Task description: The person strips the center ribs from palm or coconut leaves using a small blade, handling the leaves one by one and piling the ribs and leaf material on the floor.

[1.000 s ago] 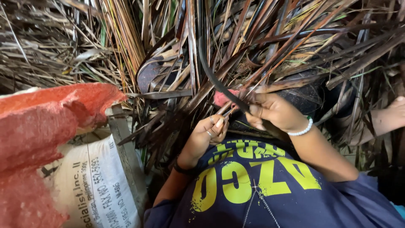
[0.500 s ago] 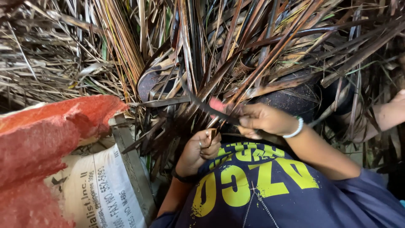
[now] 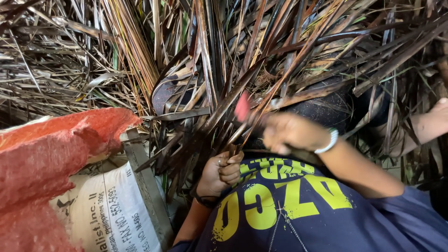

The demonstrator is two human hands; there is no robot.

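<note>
My left hand (image 3: 221,172) is a closed fist around the lower ends of dark dried palm-leaf strips (image 3: 219,116) that rise up and away from my chest. It wears rings and a dark wristband. My right hand (image 3: 291,133), blurred by motion and wearing a white bead bracelet, is closed just right of the same strips. A small pink-red object (image 3: 242,106) sticks out past its fingers among the leaves; what it is cannot be made out. Both hands sit close above my dark blue shirt (image 3: 289,205).
A deep tangle of dry brown and yellow leaf strips (image 3: 116,56) fills the top half. A red mesh sack (image 3: 51,154) lies over a white printed sack (image 3: 109,212) at the left, beside a grey wooden slat (image 3: 144,182). A bare foot (image 3: 431,123) shows at the right edge.
My left hand has closed into a fist and dropped lower on the strips. My right hand has moved quickly and is now blurred; the curved dark strip it pulled is no longer seen arching upward.
</note>
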